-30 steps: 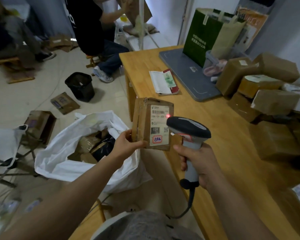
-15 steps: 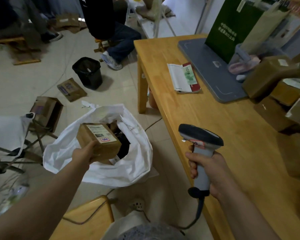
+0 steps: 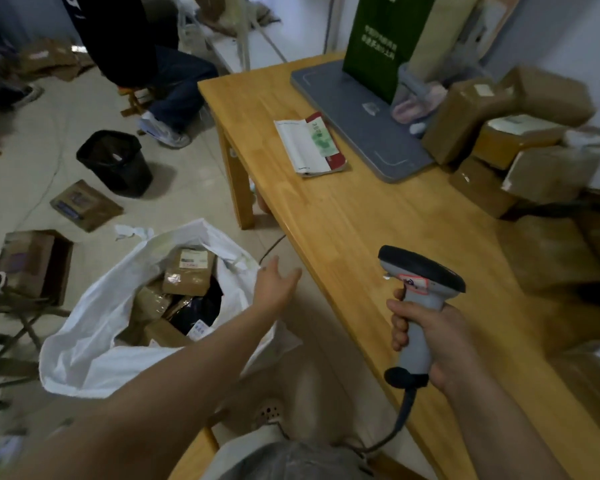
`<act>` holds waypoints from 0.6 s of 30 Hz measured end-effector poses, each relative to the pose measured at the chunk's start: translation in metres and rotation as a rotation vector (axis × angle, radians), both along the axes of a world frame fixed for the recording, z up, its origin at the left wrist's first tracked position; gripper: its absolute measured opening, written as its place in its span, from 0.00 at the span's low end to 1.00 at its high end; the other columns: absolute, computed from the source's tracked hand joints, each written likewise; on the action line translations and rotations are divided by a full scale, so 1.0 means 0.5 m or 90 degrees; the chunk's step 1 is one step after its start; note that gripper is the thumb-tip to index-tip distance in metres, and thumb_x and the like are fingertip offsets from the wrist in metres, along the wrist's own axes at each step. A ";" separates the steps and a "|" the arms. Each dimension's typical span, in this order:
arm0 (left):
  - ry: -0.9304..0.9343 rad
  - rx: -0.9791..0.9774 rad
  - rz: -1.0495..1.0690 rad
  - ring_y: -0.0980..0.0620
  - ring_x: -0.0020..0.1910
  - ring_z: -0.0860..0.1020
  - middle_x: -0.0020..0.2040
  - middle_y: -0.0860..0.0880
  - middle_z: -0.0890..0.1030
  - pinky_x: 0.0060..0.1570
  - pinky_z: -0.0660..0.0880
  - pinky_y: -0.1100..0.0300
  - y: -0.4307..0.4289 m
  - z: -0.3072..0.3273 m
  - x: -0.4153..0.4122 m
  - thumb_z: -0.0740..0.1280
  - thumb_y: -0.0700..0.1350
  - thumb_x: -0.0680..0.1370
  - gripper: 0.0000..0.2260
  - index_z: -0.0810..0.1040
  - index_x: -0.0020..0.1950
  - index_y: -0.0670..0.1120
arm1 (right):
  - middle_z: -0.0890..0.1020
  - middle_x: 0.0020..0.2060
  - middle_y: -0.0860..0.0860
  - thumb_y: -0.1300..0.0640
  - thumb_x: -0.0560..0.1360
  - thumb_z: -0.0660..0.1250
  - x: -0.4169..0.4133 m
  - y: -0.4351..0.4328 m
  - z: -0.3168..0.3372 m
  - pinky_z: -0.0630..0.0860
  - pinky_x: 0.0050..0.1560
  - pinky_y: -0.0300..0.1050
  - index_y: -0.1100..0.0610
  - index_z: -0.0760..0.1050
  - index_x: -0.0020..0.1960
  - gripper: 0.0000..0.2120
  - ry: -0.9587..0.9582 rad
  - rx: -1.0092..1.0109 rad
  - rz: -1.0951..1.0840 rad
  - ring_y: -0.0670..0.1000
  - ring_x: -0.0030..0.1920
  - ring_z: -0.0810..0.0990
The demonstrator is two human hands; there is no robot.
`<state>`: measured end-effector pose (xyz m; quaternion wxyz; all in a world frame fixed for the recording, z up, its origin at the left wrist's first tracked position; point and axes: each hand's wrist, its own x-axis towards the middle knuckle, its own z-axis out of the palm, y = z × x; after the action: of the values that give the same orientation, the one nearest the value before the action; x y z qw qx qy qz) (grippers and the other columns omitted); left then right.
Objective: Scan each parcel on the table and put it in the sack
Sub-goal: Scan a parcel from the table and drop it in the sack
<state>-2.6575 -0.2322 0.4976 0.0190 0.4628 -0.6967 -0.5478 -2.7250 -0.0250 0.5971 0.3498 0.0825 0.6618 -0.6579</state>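
Note:
A white sack (image 3: 94,344) stands open on the floor left of the wooden table (image 3: 343,220), with several brown parcels inside. One small labelled parcel (image 3: 189,271) lies on top of them. My left hand (image 3: 274,284) hovers empty with fingers spread between the sack's rim and the table edge. My right hand (image 3: 430,337) grips the handle of a grey barcode scanner (image 3: 418,289) over the table's front edge, head pointing left. A pile of brown parcels (image 3: 520,140) sits at the table's right side.
On the table lie a grey mat (image 3: 357,116), a booklet (image 3: 309,147) and a green bag (image 3: 385,39). A black bin (image 3: 116,162), flat boxes (image 3: 84,204) and an open carton (image 3: 32,261) lie on the floor. A seated person (image 3: 167,74) is at the back.
My left hand carried the scanned parcel from in front of the scanner down to the sack and let it go inside. The hand has since moved right, empty. The scanner stayed in my right hand.

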 end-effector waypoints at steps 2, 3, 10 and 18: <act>0.026 -0.064 -0.124 0.44 0.71 0.65 0.75 0.44 0.62 0.68 0.64 0.52 0.079 0.036 -0.067 0.63 0.52 0.80 0.29 0.58 0.78 0.46 | 0.72 0.24 0.53 0.69 0.71 0.68 -0.009 0.054 0.004 0.68 0.23 0.40 0.59 0.76 0.42 0.06 0.000 -0.007 -0.064 0.49 0.21 0.68; 0.041 -0.100 -0.187 0.43 0.70 0.67 0.75 0.44 0.62 0.67 0.65 0.52 0.118 0.049 -0.097 0.63 0.53 0.80 0.29 0.58 0.78 0.47 | 0.72 0.24 0.54 0.69 0.71 0.69 -0.011 0.082 0.007 0.67 0.22 0.40 0.59 0.76 0.42 0.06 0.002 -0.010 -0.097 0.49 0.21 0.68; 0.111 -0.225 -0.546 0.44 0.68 0.69 0.74 0.45 0.63 0.64 0.68 0.52 0.401 0.108 -0.246 0.65 0.49 0.79 0.29 0.59 0.77 0.48 | 0.72 0.24 0.54 0.69 0.70 0.71 -0.004 0.303 0.029 0.69 0.25 0.40 0.61 0.73 0.39 0.08 0.029 -0.009 -0.327 0.49 0.22 0.70; 0.165 -0.307 -0.862 0.44 0.68 0.70 0.70 0.43 0.70 0.65 0.69 0.52 0.696 0.104 -0.381 0.71 0.47 0.74 0.29 0.67 0.73 0.44 | 0.72 0.25 0.55 0.70 0.71 0.68 0.032 0.506 0.023 0.69 0.27 0.44 0.61 0.75 0.41 0.05 0.027 -0.009 -0.493 0.52 0.25 0.70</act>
<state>-2.8480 0.1156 0.5495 -0.1400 -0.1555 -0.9237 -0.3209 -2.7092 0.2281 0.6084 0.0622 0.3100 0.5845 -0.7473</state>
